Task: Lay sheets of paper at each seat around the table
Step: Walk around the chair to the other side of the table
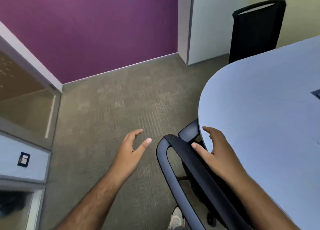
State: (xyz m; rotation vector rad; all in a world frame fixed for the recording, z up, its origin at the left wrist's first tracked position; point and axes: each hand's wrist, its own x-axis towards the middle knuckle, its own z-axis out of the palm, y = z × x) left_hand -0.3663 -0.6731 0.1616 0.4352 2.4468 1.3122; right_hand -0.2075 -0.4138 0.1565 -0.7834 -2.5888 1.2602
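At five o'clock, over the chair [188, 164] tucked against the bench [259, 108], we hold both hands, left hand [129, 151] and right hand [216, 153], spread wide and empty, likely passing between seats, with no paper in sight.

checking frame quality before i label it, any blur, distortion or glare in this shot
Head view: wide-angle bend curves the wall lines and the table edge; soft blur throughout, worst at the lower left corner; lighting is even, no hard shadows or glare; the left hand and right hand read clearly enough.
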